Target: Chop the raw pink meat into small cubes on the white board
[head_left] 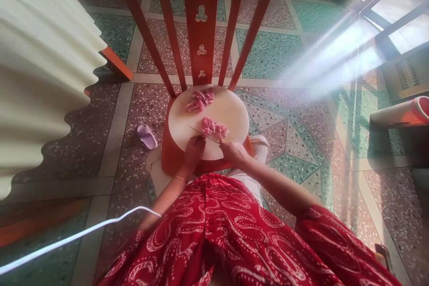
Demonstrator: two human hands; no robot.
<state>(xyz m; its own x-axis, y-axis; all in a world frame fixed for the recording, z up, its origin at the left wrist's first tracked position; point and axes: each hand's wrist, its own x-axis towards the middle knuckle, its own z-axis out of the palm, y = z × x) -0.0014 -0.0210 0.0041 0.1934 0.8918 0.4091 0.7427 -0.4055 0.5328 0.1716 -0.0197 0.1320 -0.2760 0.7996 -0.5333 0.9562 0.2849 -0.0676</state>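
Raw meat (215, 128) lies in 2 pink, moist-looking heaps on a round, pale cutting board (234, 111), which rests on the seat of a red-brown chair (201, 65). The nearer heap is in small lumps; the farther consists of larger, irregular pieces. The right hand (234, 152) has its grip closed around the near end of a thin knife (212, 137), the blade slanting across the board just beside the nearer heap. The left hand (195, 148) is bent downward near the blade with fingers curled; whether its grip is clenched or touches the blade cannot be determined. The chair back has straight slats and a central panel with 3 trefoil cut-outs. The floor (268, 53) is speckled pink and green, divided by pale strips. A lilac slipper (147, 136) lies left of the chair.
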